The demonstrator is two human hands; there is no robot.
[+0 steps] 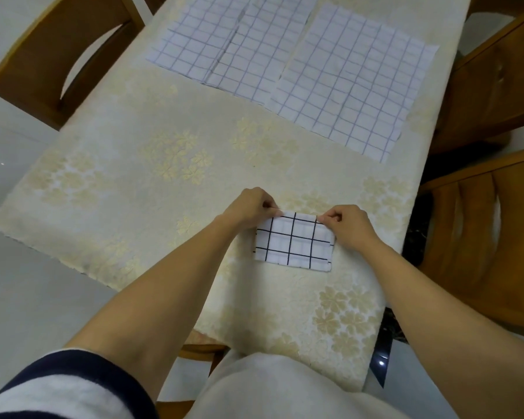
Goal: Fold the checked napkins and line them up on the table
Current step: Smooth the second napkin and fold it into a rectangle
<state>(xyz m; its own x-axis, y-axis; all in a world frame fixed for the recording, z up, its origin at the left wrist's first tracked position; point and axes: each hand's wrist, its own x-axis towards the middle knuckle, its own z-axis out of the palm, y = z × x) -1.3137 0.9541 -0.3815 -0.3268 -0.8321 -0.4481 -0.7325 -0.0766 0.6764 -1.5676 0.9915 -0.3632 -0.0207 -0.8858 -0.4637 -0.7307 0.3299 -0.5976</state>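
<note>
A small folded white napkin with a black check [294, 243] lies on the cream floral tablecloth [152, 189] near the front right. My left hand [250, 207] pinches its far left corner. My right hand [345, 222] pinches its far right corner. At the far end, unfolded white napkins with a thin purple check lie flat: one at the far right [354, 83], and beside it overlapping sheets at the far middle [230, 43].
Wooden chairs stand round the table: one at the far left [61, 52], two along the right side [496, 74] [484, 237]. A grey tiled floor [15, 285] shows left of the table. The table's left edge runs diagonally.
</note>
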